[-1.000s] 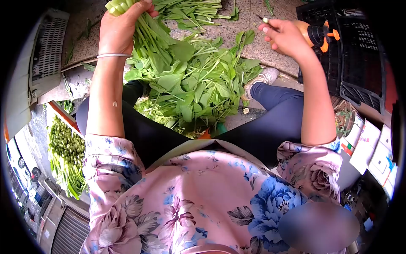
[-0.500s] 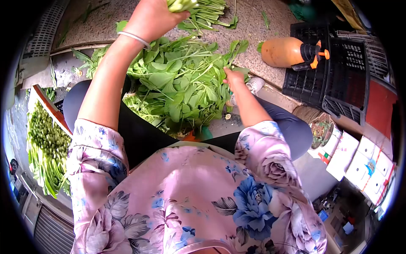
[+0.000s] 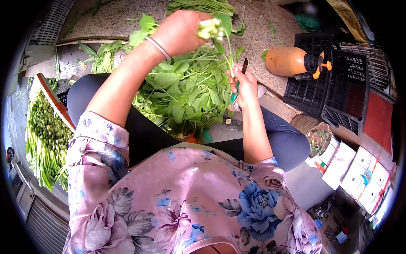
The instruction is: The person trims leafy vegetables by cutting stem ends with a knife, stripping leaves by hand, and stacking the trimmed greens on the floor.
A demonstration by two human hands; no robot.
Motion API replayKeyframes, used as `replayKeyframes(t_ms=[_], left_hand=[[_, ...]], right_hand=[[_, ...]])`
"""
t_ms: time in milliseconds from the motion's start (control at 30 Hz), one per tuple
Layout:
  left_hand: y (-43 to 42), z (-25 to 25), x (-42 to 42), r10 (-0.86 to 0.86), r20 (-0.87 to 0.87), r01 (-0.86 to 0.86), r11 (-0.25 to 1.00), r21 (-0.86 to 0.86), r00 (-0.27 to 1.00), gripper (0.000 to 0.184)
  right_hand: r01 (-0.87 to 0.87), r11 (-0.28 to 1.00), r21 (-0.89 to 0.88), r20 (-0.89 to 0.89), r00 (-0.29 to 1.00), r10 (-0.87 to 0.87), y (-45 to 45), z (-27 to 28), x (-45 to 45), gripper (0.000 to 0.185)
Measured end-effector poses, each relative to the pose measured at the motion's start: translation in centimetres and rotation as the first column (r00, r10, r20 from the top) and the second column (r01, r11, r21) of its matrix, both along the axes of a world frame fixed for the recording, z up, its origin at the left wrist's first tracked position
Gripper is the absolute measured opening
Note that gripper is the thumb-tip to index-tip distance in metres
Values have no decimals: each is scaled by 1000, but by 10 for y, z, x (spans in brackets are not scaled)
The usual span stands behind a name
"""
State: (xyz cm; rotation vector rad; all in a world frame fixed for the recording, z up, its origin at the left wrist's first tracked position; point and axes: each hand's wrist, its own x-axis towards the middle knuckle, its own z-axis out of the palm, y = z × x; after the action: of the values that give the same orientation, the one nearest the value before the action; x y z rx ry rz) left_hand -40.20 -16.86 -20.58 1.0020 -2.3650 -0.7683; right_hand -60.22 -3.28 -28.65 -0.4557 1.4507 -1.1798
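Observation:
My left hand (image 3: pixel 181 34), with a bangle on its wrist, is closed around a bunch of leafy greens (image 3: pixel 210 29). Their pale stem ends point right and the leaves hang out on the left. A small knife (image 3: pixel 245 67) with a green handle is held in my right hand (image 3: pixel 246 86), blade pointing up. Between that hand's thumb and fingers is also the lower end of a single leafy stem (image 3: pixel 229 51), which rises beside the bunch. Beneath both hands lies a large heap of loose greens (image 3: pixel 186 91), between my legs.
More bundled greens (image 3: pixel 203 6) lie on the stone ledge (image 3: pixel 256 29). An orange spray bottle (image 3: pixel 285 61) rests there beside black crates (image 3: pixel 311 78). Stacked stems (image 3: pixel 44 139) fill the left side behind a wooden edge (image 3: pixel 55 101). White boxes (image 3: pixel 363 173) stand at right.
My left hand has moved right and down with the bunch. My right hand has risen from the heap with a leafy stem, and the knife in it now shows.

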Motion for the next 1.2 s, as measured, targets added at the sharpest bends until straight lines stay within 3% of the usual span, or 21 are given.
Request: replayKeyframes(t_ms=[33, 133, 233, 333, 400, 533, 600, 633, 733, 800, 867, 1000, 1100, 1133, 1167, 1200], left_hand=[[4, -7, -4, -73, -85, 69, 996, -49, 994, 19], [15, -15, -13, -238, -113, 234, 971, -52, 965, 18], [27, -17, -18, -251, -140, 255, 967, 11, 958, 19], [30, -18, -21, -245, -172, 253, 967, 27, 954, 19], [31, -15, -21, -208, -159, 211, 978, 1, 965, 18], [30, -13, -19, -177, -113, 184, 982, 52, 978, 17], [29, -18, -19, -25, -9, 26, 984, 174, 1000, 16], [26, -23, -20, 7, -50, 3, 984, 181, 999, 19], [20, -24, -18, 89, 40, -96, 964, 249, 995, 23], [19, -22, -19, 98, 46, -106, 959, 264, 994, 26], [19, -21, -21, 112, 57, -124, 950, 287, 992, 26], [21, -19, -25, 123, 69, -138, 947, 290, 990, 26], [19, -18, -25, 96, 126, -132, 939, 317, 987, 27], [18, -17, -25, 73, 245, -147, 942, 302, 967, 26], [17, -16, -25, 51, 362, -162, 945, 285, 931, 27], [18, -17, -24, 54, 360, -165, 945, 284, 931, 27]], right_hand=[[-28, 999, -25, 9, 1000, 28, 1, 5, 2, 24], [-57, 996, -73, 18, 998, 58, 1, 21, 11, 26], [-33, 994, -106, 8, 999, 34, -2, 36, 16, 24], [-38, 990, -137, 157, 986, 60, -4, 45, 17, 19], [-56, 989, -140, 283, 954, 94, -6, 48, 17, 16], [-85, 992, -99, 320, 941, 112, -7, 47, 18, 21], [66, 992, -106, 274, 961, -35, -9, 49, 22, 32], [66, 991, -121, 197, 980, -41, -9, 50, 23, 43], [59, 964, -260, 241, 971, 5, -5, 46, 28, 46], [-29, 945, -327, 77, 995, 57, -5, 48, 36, 47], [-30, 953, -301, -11, 1000, 28, -8, 52, 45, 47], [42, 966, -257, 1, 999, -43, -11, 43, 45, 46], [92, 991, -96, -88, 991, -101, -2, 21, 36, 38], [89, 991, -100, -90, 991, -98, 2, 13, 30, 38], [169, 985, 33, -61, 984, -167, 8, 4, 22, 30], [242, 955, 169, -41, 970, -239, 11, 3, 16, 24]])
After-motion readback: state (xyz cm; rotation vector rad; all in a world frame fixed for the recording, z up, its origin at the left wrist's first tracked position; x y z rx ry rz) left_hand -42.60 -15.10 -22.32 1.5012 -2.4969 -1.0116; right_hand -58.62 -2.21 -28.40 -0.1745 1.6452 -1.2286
